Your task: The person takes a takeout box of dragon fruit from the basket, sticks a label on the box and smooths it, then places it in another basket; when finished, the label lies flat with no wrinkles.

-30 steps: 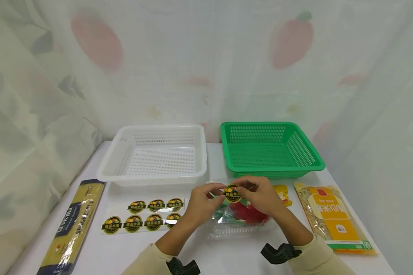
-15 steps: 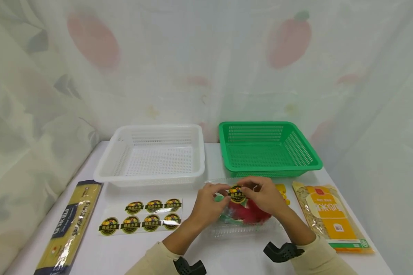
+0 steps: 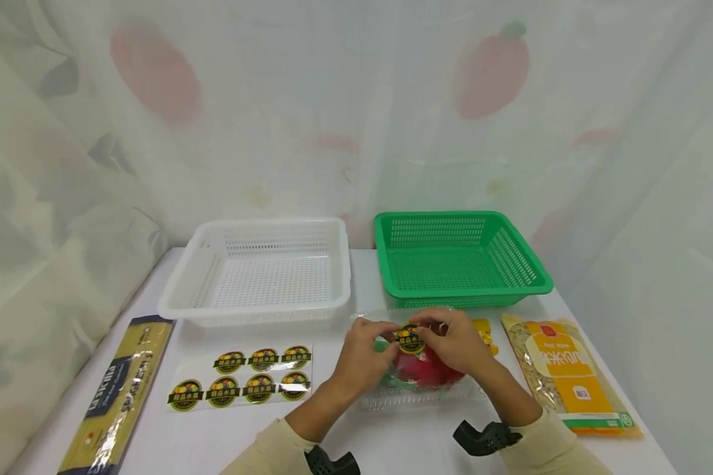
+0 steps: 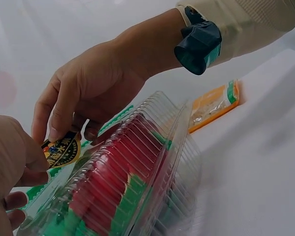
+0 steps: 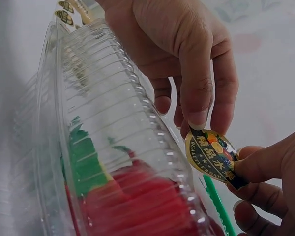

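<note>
A round black-and-gold fruit sticker (image 3: 410,340) is held at its two sides above a clear plastic clamshell box (image 3: 418,398). My left hand (image 3: 358,356) pinches its left edge between thumb and finger, and my right hand (image 3: 459,344) pinches the right edge. In the right wrist view the sticker (image 5: 212,155) tilts just over the lid, its printed side visible. Whether it touches the lid, I cannot tell. Through the ribbed plastic show red and green contents (image 4: 113,177), whose kind is unclear.
A sheet of similar stickers (image 3: 240,377) lies left of the box. Behind stand a white basket (image 3: 255,313) and a green basket (image 3: 469,291). A spaghetti pack (image 3: 119,396) lies far left, an orange-labelled bag (image 3: 570,376) right, and a small yellow packet (image 3: 486,335) beside my right hand.
Both hands have shifted slightly to the right over the box with the sticker between them, uncovering more of the box's left part. The pinch on both edges is unchanged.
</note>
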`<action>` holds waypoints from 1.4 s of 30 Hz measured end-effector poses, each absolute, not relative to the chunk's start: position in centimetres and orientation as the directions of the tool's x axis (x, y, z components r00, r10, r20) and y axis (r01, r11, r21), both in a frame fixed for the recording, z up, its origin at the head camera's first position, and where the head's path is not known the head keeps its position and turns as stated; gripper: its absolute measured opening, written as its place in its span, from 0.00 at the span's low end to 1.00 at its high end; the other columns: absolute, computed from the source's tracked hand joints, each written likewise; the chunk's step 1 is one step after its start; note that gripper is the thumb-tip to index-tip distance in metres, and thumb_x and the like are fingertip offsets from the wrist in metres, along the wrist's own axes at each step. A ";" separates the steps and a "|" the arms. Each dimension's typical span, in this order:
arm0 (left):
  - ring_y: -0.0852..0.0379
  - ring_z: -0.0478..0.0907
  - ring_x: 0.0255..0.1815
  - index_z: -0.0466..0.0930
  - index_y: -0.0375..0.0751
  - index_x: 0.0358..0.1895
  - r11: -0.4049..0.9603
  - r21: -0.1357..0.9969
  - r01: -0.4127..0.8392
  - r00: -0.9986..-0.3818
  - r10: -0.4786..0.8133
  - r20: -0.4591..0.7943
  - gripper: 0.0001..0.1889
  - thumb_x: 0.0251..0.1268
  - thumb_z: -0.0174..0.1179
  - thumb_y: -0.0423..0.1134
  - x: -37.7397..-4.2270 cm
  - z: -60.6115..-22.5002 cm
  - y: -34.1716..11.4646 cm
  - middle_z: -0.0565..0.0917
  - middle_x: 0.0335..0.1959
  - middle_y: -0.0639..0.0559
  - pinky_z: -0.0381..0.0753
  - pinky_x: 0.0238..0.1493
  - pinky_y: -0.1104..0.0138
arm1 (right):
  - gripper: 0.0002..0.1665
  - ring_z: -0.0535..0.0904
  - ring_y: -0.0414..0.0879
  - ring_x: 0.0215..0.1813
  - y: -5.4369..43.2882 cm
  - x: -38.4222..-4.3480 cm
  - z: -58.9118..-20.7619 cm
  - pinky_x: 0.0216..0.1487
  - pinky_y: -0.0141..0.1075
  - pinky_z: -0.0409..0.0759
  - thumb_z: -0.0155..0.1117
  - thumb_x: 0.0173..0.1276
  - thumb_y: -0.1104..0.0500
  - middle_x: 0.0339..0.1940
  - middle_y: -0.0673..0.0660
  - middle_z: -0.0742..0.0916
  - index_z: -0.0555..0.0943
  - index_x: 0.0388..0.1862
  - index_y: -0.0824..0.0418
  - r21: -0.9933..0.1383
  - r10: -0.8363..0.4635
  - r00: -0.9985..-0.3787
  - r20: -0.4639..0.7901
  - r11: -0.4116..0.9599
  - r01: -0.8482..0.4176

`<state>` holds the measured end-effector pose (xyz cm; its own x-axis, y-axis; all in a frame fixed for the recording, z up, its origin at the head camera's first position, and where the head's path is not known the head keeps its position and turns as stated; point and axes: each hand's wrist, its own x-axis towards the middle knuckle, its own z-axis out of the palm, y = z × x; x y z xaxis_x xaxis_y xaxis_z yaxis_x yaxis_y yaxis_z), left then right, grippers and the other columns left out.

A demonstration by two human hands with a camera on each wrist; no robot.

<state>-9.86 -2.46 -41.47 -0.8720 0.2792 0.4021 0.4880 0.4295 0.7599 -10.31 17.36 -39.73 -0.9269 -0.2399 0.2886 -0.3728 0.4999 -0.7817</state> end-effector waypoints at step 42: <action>0.53 0.72 0.36 0.86 0.38 0.41 0.636 0.657 0.405 -0.912 0.224 0.345 0.12 0.50 0.69 0.30 -10.2 -41.2 -1.4 0.80 0.27 0.53 0.73 0.35 0.63 | 0.11 0.72 0.39 0.29 16.2 -10.0 -41.3 0.28 0.33 0.74 0.73 0.56 0.69 0.31 0.46 0.84 0.87 0.38 0.60 -0.624 -0.207 -0.878 0.432 0.634 -0.457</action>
<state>-10.16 -1.45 -41.23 -0.9116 0.2238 0.3447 0.4046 0.6359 0.6571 -9.96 16.21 -41.32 -0.8777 -0.2066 0.4323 -0.4566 0.6341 -0.6240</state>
